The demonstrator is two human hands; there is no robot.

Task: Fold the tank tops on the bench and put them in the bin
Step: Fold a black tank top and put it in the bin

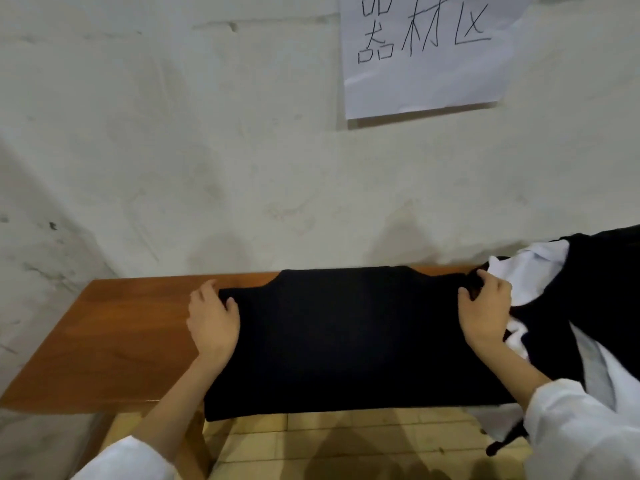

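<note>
A black tank top [346, 337] lies spread flat across the wooden bench [114, 334], its near hem hanging over the front edge. My left hand [213, 320] grips its left edge, thumb on top of the cloth. My right hand [485, 313] pinches bunched black fabric at its right edge. No bin is in view.
A heap of black, white and grey garments [571, 306] covers the bench's right end. A rough white wall stands right behind the bench, with a handwritten paper sign [426, 53] on it. Yellow floor tiles [329, 441] show below the bench.
</note>
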